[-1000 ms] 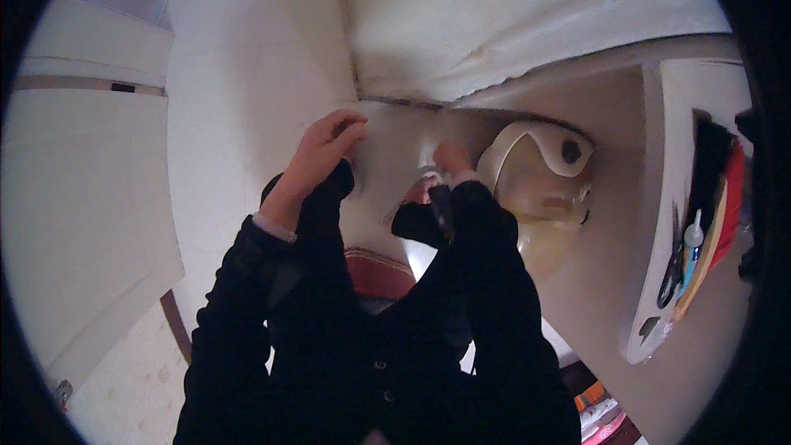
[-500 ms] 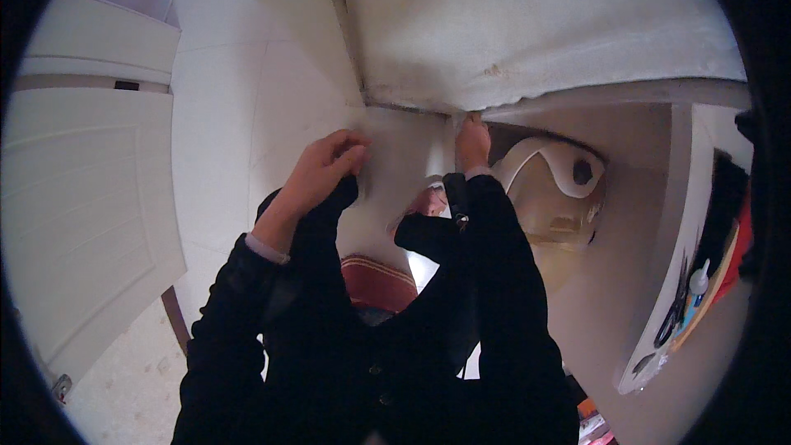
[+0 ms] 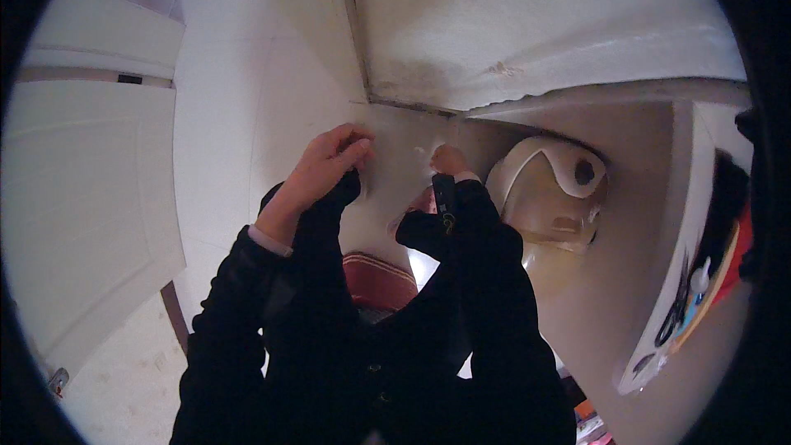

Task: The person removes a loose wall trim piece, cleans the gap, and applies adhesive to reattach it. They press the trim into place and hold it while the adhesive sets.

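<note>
My left hand (image 3: pixel 334 156) hovers over my dark-clad left knee, fingers curled in and thumb close to them. Whatever lies between those fingers, if anything, is hidden. My right hand (image 3: pixel 448 160) is closed in front of my right knee, just below the lower edge of a large off-white sheet-like surface (image 3: pixel 535 25). A faint whitish patch shows beside its fingers, too blurred to name. A black tab with a gold-coloured ring (image 3: pixel 444 198) hangs by my right cuff.
A rounded cream plastic container (image 3: pixel 548 198) stands right of my right hand. Farther right, a white shelf edge (image 3: pixel 659 321) holds a small bottle (image 3: pixel 700 277) and other items. A white panelled door (image 3: pixel 91 222) is at left. Something red (image 3: pixel 379 280) shows between my legs.
My right hand has come away from the lower edge of the off-white surface, moving toward me and slightly left. My left hand has hardly moved.
</note>
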### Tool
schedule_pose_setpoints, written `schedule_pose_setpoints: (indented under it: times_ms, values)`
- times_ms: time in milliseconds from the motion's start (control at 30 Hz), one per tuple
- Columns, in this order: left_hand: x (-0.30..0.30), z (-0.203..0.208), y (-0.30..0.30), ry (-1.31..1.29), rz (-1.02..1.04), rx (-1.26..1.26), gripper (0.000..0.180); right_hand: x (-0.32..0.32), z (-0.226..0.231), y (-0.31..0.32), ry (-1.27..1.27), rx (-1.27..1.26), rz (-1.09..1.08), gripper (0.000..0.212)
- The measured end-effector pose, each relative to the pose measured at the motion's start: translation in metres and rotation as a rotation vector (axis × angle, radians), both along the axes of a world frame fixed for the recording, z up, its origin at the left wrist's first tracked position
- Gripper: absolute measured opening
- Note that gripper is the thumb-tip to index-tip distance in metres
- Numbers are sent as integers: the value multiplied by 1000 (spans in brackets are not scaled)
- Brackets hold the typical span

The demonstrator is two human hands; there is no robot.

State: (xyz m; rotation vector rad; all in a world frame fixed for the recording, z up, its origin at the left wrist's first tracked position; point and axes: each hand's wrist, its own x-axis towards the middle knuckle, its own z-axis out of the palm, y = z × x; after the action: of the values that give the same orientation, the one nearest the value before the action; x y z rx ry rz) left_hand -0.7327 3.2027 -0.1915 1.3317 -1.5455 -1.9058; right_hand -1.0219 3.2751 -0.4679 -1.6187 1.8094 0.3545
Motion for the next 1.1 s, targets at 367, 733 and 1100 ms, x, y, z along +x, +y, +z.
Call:
schedule_pose_setpoints:
  times_ms: [367,733,1100]
  values:
    - [6,0,50,-48,-341,-235,30,108,247,49,-1442,-100,-899,20]
    - [-57,92,151,216,-367,-201,22,53,393,186,-989,-624,-658,33]
    - [-102,157,179,364,-465,-257,29,43,449,258,-821,-952,-496,23]
